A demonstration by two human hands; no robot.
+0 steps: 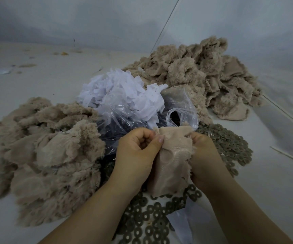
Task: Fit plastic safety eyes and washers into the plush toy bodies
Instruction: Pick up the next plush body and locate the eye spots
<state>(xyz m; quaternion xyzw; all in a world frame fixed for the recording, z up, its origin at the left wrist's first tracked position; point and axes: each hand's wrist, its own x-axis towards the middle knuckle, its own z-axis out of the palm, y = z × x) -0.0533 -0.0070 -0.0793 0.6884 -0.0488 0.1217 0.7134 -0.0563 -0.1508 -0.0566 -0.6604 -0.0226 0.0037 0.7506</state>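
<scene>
Both hands — left hand (138, 152) and right hand (204, 155) — pinch the plush body (173, 155) between them, washers (230, 143) at three o'clock

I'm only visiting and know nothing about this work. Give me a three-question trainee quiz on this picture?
1. True or false: both hands grip the beige plush piece.
2. What lies scattered under the wrists? A) washers B) scissors C) buttons
3. Which hand's thumbnail shows against the fabric?

Key: 1 true, the left hand and the right hand both hold it. 2 A. 3 left.
</scene>
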